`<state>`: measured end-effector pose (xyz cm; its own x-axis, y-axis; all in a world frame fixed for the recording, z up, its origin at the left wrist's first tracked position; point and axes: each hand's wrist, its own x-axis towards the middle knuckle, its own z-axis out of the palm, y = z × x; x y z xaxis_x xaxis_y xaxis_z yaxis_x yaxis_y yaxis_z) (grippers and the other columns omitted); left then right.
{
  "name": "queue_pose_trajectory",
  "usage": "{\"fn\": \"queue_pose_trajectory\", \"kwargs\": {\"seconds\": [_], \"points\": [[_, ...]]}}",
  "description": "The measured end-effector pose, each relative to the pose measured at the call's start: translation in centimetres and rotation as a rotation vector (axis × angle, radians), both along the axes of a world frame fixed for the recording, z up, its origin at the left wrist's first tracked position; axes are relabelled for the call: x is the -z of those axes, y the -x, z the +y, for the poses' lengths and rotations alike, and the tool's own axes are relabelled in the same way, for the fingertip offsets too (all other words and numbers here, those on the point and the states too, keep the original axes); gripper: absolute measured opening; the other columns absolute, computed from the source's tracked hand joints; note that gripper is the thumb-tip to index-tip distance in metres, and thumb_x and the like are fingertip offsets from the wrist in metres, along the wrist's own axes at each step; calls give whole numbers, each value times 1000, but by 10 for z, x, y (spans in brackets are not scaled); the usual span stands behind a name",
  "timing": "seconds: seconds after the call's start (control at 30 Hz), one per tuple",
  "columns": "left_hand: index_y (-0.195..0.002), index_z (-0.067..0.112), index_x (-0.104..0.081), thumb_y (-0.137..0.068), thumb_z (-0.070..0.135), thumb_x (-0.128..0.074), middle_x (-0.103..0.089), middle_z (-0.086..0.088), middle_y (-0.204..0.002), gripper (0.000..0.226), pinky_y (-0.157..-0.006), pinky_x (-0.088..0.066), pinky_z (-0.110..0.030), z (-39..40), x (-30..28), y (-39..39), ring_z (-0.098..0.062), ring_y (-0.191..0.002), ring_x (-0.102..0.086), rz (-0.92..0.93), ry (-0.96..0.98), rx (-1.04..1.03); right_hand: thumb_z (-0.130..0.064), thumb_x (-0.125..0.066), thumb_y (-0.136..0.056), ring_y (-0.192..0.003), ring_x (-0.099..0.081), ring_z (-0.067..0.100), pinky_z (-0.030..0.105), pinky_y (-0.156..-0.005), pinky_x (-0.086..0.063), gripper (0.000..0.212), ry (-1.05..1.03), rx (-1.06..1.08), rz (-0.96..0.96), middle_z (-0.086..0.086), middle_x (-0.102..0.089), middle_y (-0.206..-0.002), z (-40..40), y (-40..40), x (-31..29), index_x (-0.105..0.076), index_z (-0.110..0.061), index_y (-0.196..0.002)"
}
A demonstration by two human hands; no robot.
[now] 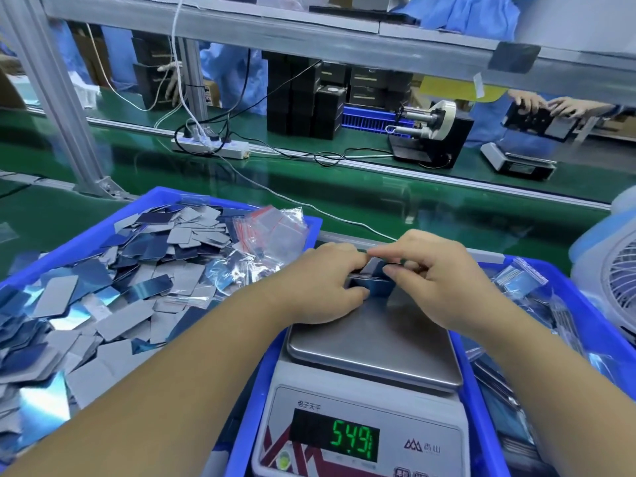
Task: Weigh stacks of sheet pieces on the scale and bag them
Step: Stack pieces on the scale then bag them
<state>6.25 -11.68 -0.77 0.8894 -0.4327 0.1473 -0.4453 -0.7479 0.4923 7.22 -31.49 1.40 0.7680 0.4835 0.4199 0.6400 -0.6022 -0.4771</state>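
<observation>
A small stack of blue sheet pieces [377,282] sits at the far edge of the steel pan of the scale [375,342]. My left hand [325,285] grips the stack's left side, fingers curled round it. My right hand [432,275] pinches the top and right side of the same stack. The scale's green display [351,440] reads about 54.9. Loose grey and blue sheet pieces [113,301] fill the blue bin [161,197] on the left. Empty clear zip bags [272,228] with red strips lie at that bin's far right corner.
A second blue bin [585,304] on the right holds filled bags [519,282]. A white fan [616,270] stands at the right edge. Beyond lies a green conveyor belt [413,197] with a power strip [210,146], cables, black boxes and a label dispenser [430,132]. Other people's hands work across it.
</observation>
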Motion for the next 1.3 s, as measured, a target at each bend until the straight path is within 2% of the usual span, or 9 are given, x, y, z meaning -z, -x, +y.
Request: {"fn": "queue_pose_trajectory", "kwargs": {"seconds": [0.13, 0.27, 0.33, 0.47, 0.57, 0.7, 0.9, 1.03, 1.3], "points": [[-97, 26, -59, -94, 28, -62, -46, 14, -87, 5, -84, -41, -32, 1, 0, -1, -12, -90, -46, 7, 45, 13, 4, -65, -90, -67, -58, 6, 18, -66, -48, 37, -93, 12, 86, -11, -58, -76, -6, -3, -1, -74, -31, -95], [-107, 27, -62, -92, 27, -65, -48, 19, -87, 15, -77, -36, -26, 3, 0, -2, -5, -88, -45, -5, 81, 10, 5, -57, -95, -58, -62, 16, 26, -57, -55, 28, -334, 14, 416, -4, -64, -66, -4, -2, -2, -69, -20, -87], [-117, 26, -64, -91, 25, -65, -53, 19, -95, 26, -83, -38, -21, 4, 0, -2, -3, -95, -48, 1, 99, 2, -1, -59, -96, -53, -62, 15, 25, -56, -52, 23, -269, 46, 434, -1, -66, -61, -5, -3, -2, -66, -19, -85], [-131, 32, -57, -90, 24, -66, -58, 22, -117, 43, -89, -37, -12, 4, 2, -1, 5, -102, -50, 23, 149, -39, -17, -70, -89, -52, -55, -1, 15, -53, -41, 23, 13, 165, 203, -28, -60, -62, -10, -8, -2, -65, -34, -75], [-122, 35, -55, -88, 23, -65, -58, 26, -98, 38, -78, -45, -16, 4, 0, 1, 1, -86, -55, 62, 171, -49, -20, -73, -86, -56, -53, -1, 12, -53, -38, 22, 120, 155, 172, -23, -60, -62, -16, -9, -3, -65, -34, -71], [-105, 33, -56, -86, 20, -64, -63, 14, -94, 24, -81, -51, -35, 3, -1, 2, -8, -84, -57, 66, 176, -47, -24, -73, -86, -57, -54, 0, 14, -57, -41, 21, 178, 156, 193, -22, -61, -61, -18, -9, -2, -64, -33, -69], [-101, 32, -58, -86, 18, -64, -63, 15, -91, 22, -78, -50, -31, 4, 1, 0, -6, -82, -56, 60, 197, -39, -22, -74, -85, -49, -61, 9, 25, -55, -49, 20, 115, 213, 215, -11, -64, -56, -18, -8, -6, -65, -26, -69], [-102, 31, -57, -83, 18, -64, -63, 15, -92, 24, -75, -47, -27, 5, 2, 0, -5, -84, -57, 59, 219, -14, -18, -73, -86, -43, -59, 6, 11, -46, -39, 20, 85, 181, 219, -10, -64, -50, -11, -2, -4, -62, -21, -69], [-104, 31, -55, -78, 22, -61, -63, 13, -97, 29, -83, -51, -36, 2, 4, 0, -7, -88, -58, 56, 213, -10, -13, -72, -87, -47, -63, 12, 18, -49, -45, 16, -14, 84, 365, -6, -66, -59, -3, -3, 4, -62, -24, -80]]}}
